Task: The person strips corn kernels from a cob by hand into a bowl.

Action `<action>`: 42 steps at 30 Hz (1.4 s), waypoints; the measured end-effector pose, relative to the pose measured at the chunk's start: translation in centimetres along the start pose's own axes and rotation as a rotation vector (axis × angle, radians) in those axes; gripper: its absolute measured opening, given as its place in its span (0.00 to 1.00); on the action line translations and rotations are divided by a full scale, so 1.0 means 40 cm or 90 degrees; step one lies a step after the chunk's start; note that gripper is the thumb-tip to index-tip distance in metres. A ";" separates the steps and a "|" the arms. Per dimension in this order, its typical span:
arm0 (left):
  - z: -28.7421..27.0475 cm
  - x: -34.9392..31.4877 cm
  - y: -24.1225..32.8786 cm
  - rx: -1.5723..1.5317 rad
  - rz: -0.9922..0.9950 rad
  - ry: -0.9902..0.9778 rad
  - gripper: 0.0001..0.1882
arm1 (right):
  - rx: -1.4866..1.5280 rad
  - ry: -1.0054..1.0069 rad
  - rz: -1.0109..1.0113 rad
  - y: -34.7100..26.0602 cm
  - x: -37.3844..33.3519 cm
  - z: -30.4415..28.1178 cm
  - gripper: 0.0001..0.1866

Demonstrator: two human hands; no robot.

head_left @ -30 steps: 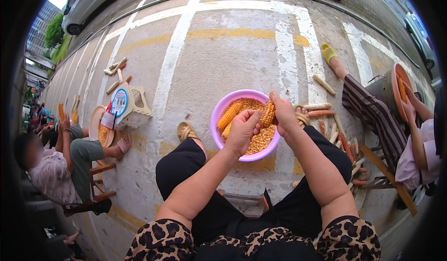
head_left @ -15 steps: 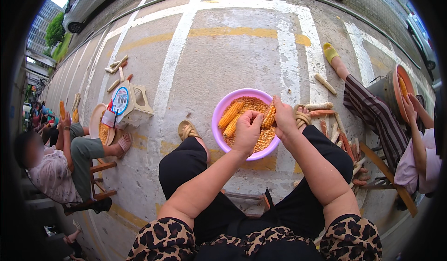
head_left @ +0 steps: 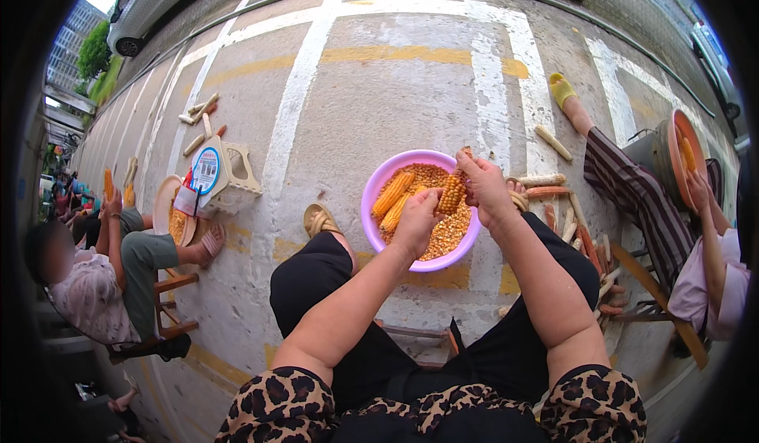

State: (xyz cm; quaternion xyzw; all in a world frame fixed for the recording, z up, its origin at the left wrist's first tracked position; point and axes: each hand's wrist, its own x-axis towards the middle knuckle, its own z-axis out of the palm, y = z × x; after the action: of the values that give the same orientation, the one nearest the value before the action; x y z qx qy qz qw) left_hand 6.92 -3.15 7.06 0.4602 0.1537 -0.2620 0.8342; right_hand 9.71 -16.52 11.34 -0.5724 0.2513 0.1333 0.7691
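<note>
A partly shelled ear of corn (head_left: pixel 452 193) is tilted over a lilac-rimmed basin (head_left: pixel 374 234). My right hand (head_left: pixel 487 193) is closed round its far end, thumb and fingers near the tip. Close against the ear's left side, my left hand (head_left: pixel 417 223) has its fingers bent and pressed together at the kernels; its fingertips are partly hidden. Loose yellow kernels (head_left: pixel 449 241) fill the basin. Two whole ears of corn, one of them the upper ear (head_left: pixel 393 194), lie on the kernels at the left.
Bare cobs (head_left: pixel 586 241) are heaped by my right foot. On the left, a seated person (head_left: pixel 99 285) holds corn beside a beige plastic stool (head_left: pixel 237 170). Another person (head_left: pixel 715 277) at the right works over an orange basin (head_left: pixel 677 138). My sandaled left foot (head_left: pixel 320 220) stands beside my basin.
My right hand has risen slightly and turned the ear more upright, so its tip shows above the fingers. My left hand has shifted a little with its fingers still at the ear.
</note>
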 end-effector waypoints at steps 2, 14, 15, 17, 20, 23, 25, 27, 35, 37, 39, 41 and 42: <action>0.001 -0.005 0.006 0.018 -0.041 0.034 0.13 | -0.043 -0.005 -0.012 0.009 0.010 -0.010 0.14; 0.013 -0.001 0.049 0.147 0.162 -0.025 0.09 | -0.064 -0.099 0.026 0.032 0.008 -0.001 0.13; 0.009 0.000 0.048 0.168 0.179 -0.040 0.09 | -0.059 -0.109 0.025 0.041 0.010 0.000 0.13; -0.005 0.003 0.042 0.267 0.229 -0.027 0.08 | -0.073 -0.087 -0.042 0.059 0.008 0.016 0.14; -0.020 0.002 0.033 0.442 0.298 -0.003 0.05 | -0.148 -0.058 -0.151 0.093 0.020 0.021 0.14; -0.009 -0.005 0.032 0.529 0.335 0.024 0.05 | -0.210 -0.043 -0.227 0.126 0.048 0.007 0.15; -0.008 -0.004 0.028 0.537 0.347 0.031 0.05 | -0.220 -0.046 -0.234 0.136 0.057 -0.002 0.14; -0.013 -0.005 0.032 0.534 0.339 0.027 0.05 | -0.209 -0.054 -0.211 0.125 0.046 0.004 0.14; -0.009 -0.028 0.074 0.028 0.045 -0.047 0.10 | -0.004 -0.169 -0.020 0.022 -0.007 0.017 0.13; -0.025 -0.025 0.080 0.007 0.023 -0.064 0.12 | 0.016 -0.151 -0.018 0.023 -0.005 0.019 0.13; -0.019 -0.026 0.082 0.084 0.054 -0.090 0.12 | 0.012 -0.146 0.015 0.033 0.001 0.015 0.14; 0.013 -0.033 0.065 0.188 0.134 -0.069 0.12 | 0.006 -0.125 0.025 0.036 0.001 0.015 0.14; -0.004 -0.027 0.055 0.285 0.181 -0.085 0.11 | 0.002 -0.108 0.019 0.037 -0.001 0.019 0.14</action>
State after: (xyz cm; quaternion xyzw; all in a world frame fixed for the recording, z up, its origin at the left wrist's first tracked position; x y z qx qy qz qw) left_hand 7.30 -1.72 9.03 0.6316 -0.0297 -0.1997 0.7486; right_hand 9.11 -15.32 10.33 -0.5537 0.1941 0.1924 0.7866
